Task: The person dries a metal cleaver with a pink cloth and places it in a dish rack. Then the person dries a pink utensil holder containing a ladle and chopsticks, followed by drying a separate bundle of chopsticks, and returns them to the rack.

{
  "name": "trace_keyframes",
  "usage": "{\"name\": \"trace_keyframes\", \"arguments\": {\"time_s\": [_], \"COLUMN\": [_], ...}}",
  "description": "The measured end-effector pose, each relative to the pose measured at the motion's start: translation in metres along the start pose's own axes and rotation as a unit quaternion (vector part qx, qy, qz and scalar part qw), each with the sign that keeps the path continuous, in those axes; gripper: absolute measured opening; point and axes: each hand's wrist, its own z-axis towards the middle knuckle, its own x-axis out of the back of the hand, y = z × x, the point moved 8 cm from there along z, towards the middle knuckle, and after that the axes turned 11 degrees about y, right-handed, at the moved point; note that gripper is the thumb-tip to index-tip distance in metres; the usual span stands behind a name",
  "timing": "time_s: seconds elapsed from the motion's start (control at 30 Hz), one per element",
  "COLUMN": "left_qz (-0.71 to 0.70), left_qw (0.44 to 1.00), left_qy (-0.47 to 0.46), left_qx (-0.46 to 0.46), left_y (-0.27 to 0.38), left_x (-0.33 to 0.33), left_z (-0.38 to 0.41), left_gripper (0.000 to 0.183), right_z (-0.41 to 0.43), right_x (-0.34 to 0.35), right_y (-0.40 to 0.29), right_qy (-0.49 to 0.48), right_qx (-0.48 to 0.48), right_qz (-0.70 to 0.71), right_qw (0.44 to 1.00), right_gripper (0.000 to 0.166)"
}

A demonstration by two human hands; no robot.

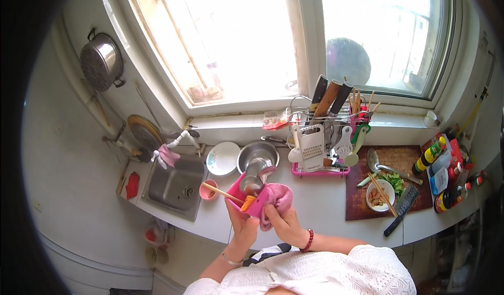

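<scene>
A pink plastic utensil holder [260, 206] is gripped in my left hand [243, 226], above the counter's front edge. Out of it stick a wooden handle [220, 192], steel ladle-like utensils [251, 182] and something orange and ridged [247, 203]. My right hand [286, 225] presses a bunched pink cloth [280, 197] against the holder's right side. Just behind the holder stands a steel basin [272, 148], partly covered by the utensils. A small pink bowl [208, 190] with bits of food sits to the left.
On the left are the sink [169, 184] and a white plate [223, 159]. A wire rack [313, 115] holds knives and a grater [313, 149]. On the right, a cutting board [354, 200] carries a bowl of meat [388, 188], greens and a cleaver [407, 202], near several bottles [429, 155].
</scene>
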Motion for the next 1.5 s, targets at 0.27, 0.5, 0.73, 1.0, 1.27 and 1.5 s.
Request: {"name": "trace_keyframes", "arguments": {"time_s": [0.27,0.5,0.73,1.0,1.27,1.5], "left_qz": [-0.015,-0.008,0.115,0.011,-0.037,0.095], "left_qw": [0.995,0.991,0.985,0.999,0.995,0.995], "left_qy": [-0.021,-0.064,0.105,0.048,0.022,-0.011], "left_qx": [0.097,0.118,-0.070,0.017,0.088,0.039], "left_y": [-0.016,-0.014,0.005,-0.011,-0.023,-0.010], "left_x": [0.005,-0.004,0.022,0.000,-0.004,-0.012], "left_z": [-0.006,-0.018,0.005,0.003,-0.004,-0.016], "left_gripper": [0.080,0.081,0.089,0.056,0.062,0.055], "right_z": [0.006,0.013,-0.012,-0.021,-0.026,-0.019], "right_x": [0.016,0.028,-0.010,0.007,0.019,0.014], "right_y": [-0.014,-0.008,-0.016,-0.049,-0.050,-0.047], "right_qy": [0.068,0.050,-0.066,-0.009,-0.002,0.023], "right_qx": [0.070,-0.125,0.038,0.196,0.230,0.240], "right_qz": [0.004,0.144,-0.018,-0.030,0.001,-0.116], "right_qw": [0.995,0.980,0.997,0.980,0.973,0.964], "right_gripper": [0.027,0.018,0.049,0.050,0.042,0.039]}}
